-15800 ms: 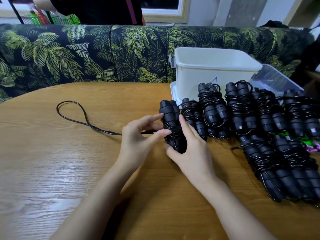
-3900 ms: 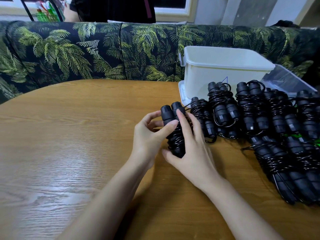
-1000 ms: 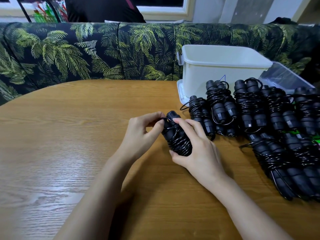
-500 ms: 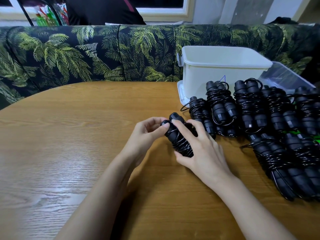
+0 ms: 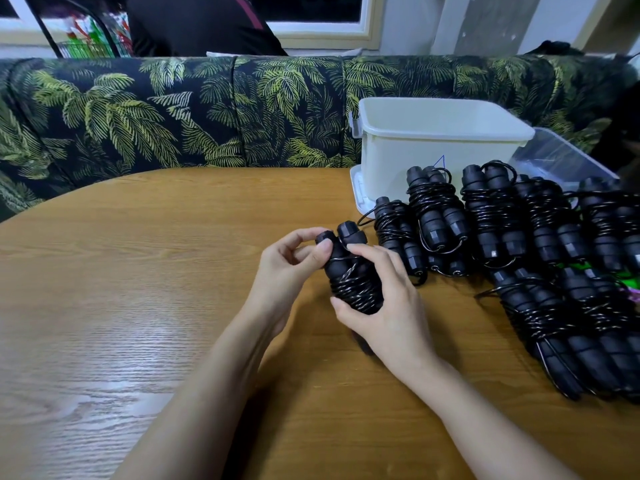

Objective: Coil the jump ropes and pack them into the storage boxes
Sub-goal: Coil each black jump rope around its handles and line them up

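Where the wound jump rope (image 5: 353, 282) sits: centre of the frame, over the wooden table (image 5: 138, 271), two black handles side by side with thin cord wrapped round them.
Right hand (image 5: 388, 306): fingers and thumb curl round the wrapped middle and grip it.
Left hand (image 5: 280, 268): thumb and fingers pinch the handle tops, where a turn of cord crosses.
Handling: probably light; handles stiff and matte, likely easy to grip; cord thin, glossy and springy, so it would likely unwind if its end is let go.
Where to hold: across the wrapped middle, pressing the turns down, rather than by one handle.
Finished bundles (image 5: 519, 237): right half of the frame, in rows, touching one another.
White storage box (image 5: 433, 150): upper right, just behind the bundles, open-topped; inside hidden.
Clear box (image 5: 561, 157): far right, partly hidden.
Leaf-print sofa (image 5: 173, 112): across the top.
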